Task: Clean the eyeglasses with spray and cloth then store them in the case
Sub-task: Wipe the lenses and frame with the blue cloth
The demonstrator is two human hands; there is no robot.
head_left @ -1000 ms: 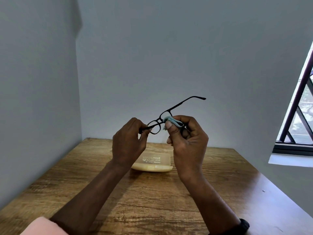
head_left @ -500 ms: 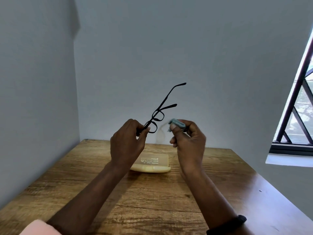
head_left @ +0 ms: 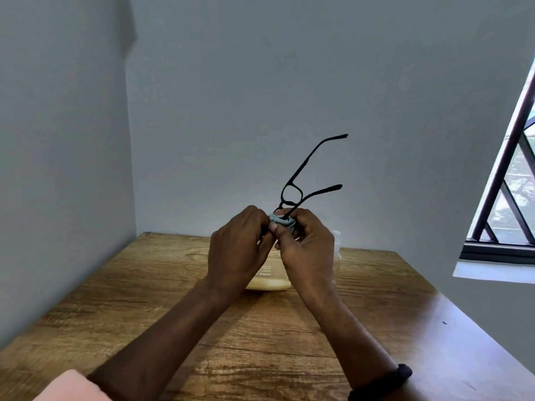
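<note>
Meeting above the table (head_left: pixel 289 337), left hand (head_left: pixel 237 253) left of right hand (head_left: pixel 307 250), touching. Sitting bunched between them, the cloth (head_left: pixel 282 219). Rising up and rightward from the cloth, the eyeglasses (head_left: pixel 292 193). Lying on the table behind the hands, the case (head_left: pixel 269 280). Standing behind the right hand, partly hidden, the spray bottle (head_left: pixel 336 241).

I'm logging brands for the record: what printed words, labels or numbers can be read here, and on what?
Case: a few lines of pale print on its lid, too small and blurred to read, partly hidden behind the hands.
Glasses, cloth, bottle: no text visible.
Nothing readable anywhere.
</note>
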